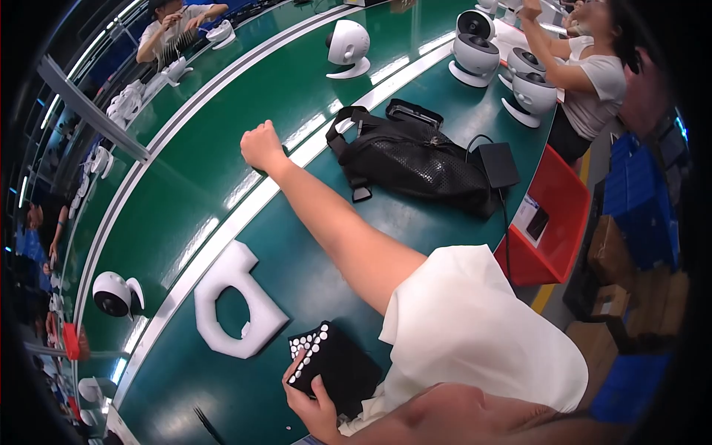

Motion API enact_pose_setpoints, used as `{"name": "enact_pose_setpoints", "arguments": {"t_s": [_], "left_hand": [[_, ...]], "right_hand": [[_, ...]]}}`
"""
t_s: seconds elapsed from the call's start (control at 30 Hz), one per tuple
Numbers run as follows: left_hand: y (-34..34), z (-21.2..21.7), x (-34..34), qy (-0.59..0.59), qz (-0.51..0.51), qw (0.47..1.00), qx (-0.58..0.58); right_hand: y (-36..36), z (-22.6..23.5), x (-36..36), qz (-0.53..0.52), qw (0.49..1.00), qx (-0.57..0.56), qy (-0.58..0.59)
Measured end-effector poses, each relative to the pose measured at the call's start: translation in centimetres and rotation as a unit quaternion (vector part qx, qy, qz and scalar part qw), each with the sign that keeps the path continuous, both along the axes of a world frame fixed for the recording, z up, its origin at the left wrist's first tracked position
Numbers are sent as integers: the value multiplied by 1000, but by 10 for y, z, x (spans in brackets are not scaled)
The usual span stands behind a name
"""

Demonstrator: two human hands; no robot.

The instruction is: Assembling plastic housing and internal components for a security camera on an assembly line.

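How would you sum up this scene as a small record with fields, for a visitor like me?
Left hand: holds a black item with white round dots
Right hand: stretched over the green strip, fingers curled; cannot tell whether it holds anything
On the table: white foam piece with an opening; black bag
On the green strip: two white rounded devices, apart
Beside the table: red bin
Other people: one at upper right, among others

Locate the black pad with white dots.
In the head view's lower middle, the black pad is in the left hand, below and right of the white foam piece.
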State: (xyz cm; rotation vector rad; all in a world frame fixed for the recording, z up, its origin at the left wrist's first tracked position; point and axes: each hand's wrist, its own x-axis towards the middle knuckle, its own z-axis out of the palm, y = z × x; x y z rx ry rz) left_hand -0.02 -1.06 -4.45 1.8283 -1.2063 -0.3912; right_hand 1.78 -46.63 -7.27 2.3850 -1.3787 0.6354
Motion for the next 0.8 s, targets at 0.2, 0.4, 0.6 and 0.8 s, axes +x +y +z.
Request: {"name": "enact_pose_setpoints", "arguments": {"t_s": [0.2, 0.4, 0.6, 0.8], "left_hand": [[1, 13, -6, 38, -4, 997, 72], [-6, 16, -4, 34, -37, 997, 51], [-16, 17, 6, -37, -57, 998, 1], [-19, 22, 7, -2, -81, 997, -6]], "right_hand": [[-8, 0, -8, -41, 999, 6, 20], [-17, -12, -4, -103, 993, 8, 62], [-10, -17, 3, -87, 987, -56, -120], [35, 61, 59, 173, 878, 172, -412]]}}
